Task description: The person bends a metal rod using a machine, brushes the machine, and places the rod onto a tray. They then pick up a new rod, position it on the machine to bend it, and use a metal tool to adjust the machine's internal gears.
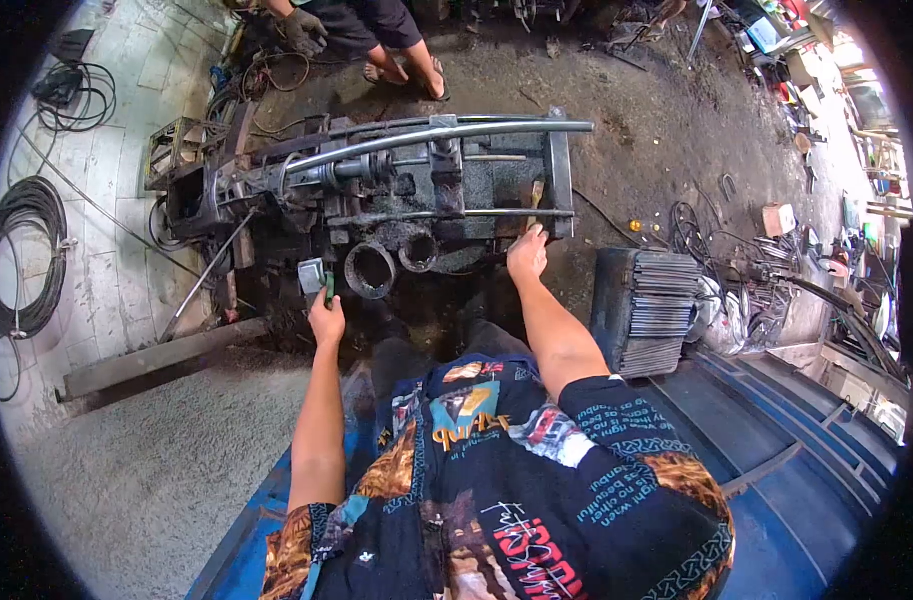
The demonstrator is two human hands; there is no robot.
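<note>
My left hand [327,318] is closed around the green handle of a scraper-like tool [312,274] with a flat grey metal head. It is left of two metal rings [369,268] at the near side of a machine frame. My right hand [528,254] is closed on a slim brush-like tool [537,193] with a tan end, which points away from me over the frame's near bar. The long greasy machine frame [559,165] lies across in front of me, with a shiny rod [477,129] along its top. Fine grey grit covers parts of its inside.
A ribbed motor housing [657,300] stands to my right. Another person's legs [402,50] and gloved hand [305,32] are beyond the frame. Coiled black cable [27,255] lies at left, near a long metal beam [162,355]. Loose cables and tools clutter the right side.
</note>
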